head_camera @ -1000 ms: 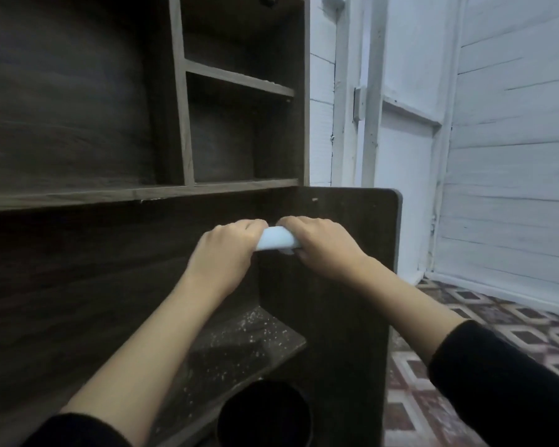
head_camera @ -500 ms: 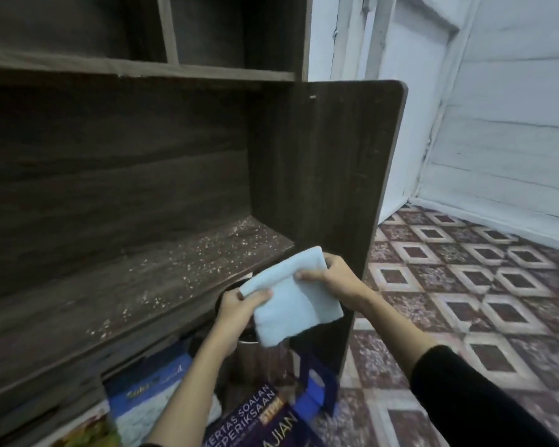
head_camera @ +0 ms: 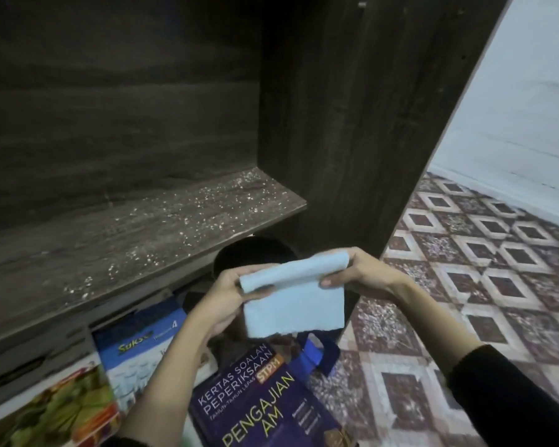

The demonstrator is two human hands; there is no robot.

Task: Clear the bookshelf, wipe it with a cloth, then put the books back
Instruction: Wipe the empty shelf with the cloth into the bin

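Both your hands, left hand [head_camera: 221,293] and right hand [head_camera: 363,274], pinch the folded cloth [head_camera: 292,301] by its top corners; soft, light, floppy, so bunch it in 1 palm before wiping the dusty shelf [head_camera: 162,227].

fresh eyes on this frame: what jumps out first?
The folded light blue cloth, held at centre frame between the left hand and the right hand. Behind it, the dark wooden shelf stands bare of books and speckled with pale crumbs. Below lie the books, the purple exam book nearest, with the patterned floor tiles off to the right.
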